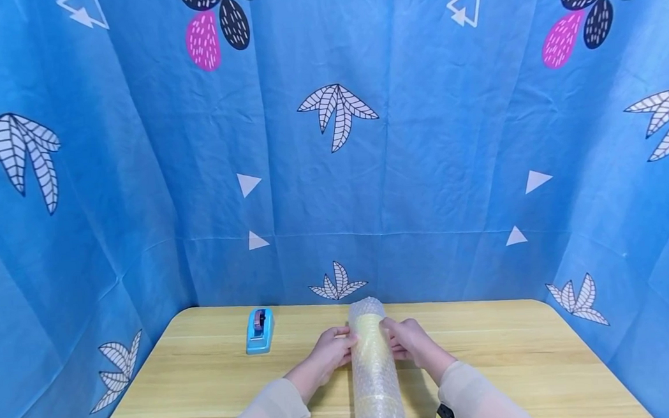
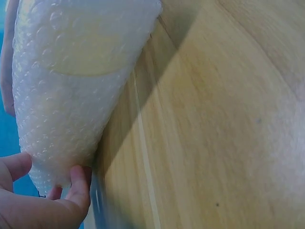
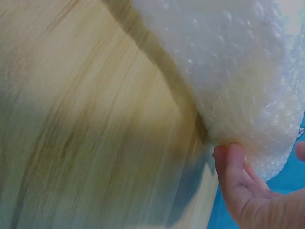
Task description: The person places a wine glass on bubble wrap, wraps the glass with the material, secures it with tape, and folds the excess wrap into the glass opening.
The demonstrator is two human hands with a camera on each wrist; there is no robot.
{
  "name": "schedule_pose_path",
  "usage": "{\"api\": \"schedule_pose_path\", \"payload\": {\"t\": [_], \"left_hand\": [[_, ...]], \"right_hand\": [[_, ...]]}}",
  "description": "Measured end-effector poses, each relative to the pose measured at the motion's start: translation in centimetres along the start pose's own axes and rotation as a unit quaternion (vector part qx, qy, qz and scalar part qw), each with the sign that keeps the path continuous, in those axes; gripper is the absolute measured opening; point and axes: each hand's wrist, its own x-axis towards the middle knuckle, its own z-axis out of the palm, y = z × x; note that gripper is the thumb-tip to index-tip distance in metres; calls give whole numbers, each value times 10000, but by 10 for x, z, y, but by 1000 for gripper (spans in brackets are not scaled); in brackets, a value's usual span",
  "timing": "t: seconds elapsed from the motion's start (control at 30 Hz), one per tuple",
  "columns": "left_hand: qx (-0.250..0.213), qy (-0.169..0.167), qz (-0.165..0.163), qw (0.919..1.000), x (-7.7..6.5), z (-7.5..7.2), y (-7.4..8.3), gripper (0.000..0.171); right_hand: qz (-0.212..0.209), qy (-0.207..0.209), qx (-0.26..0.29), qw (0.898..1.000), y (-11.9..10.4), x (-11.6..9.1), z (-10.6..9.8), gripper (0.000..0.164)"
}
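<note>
A long roll of bubble wrap [image 1: 375,366] lies lengthwise on the table, with something pale yellow showing through its layers. What is inside cannot be made out. My left hand [image 1: 333,350] grips its left side toward the far end, thumb on top and fingers low on the side. Opposite it, my right hand [image 1: 410,342] holds the right side in the same manner. In the left wrist view the fingertips [image 2: 78,179] press in near the roll's far end. The right wrist view has the fingers [image 3: 233,162] against the wrap's lower edge.
A blue tape dispenser [image 1: 259,330] stands at the back left of the wooden table [image 1: 503,333]. Blue patterned cloth [image 1: 424,165] hangs behind the table and along both sides.
</note>
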Motion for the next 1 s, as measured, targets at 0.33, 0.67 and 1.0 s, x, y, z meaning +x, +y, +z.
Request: {"api": "schedule_pose_path", "payload": {"t": [0.33,0.67,1.0], "left_hand": [[-111,-83,-93,9999,0,0,-2,53],[-40,-96,-106,9999,1,-1,-7,50],[-219,-69,-107,9997,-1,-1,-4,51]], "right_hand": [[18,-13,89,10000,4,2,2,25],[125,-168,67,9998,4,0,2,27],[100,-145,113,9998,5,0,0,23]]}}
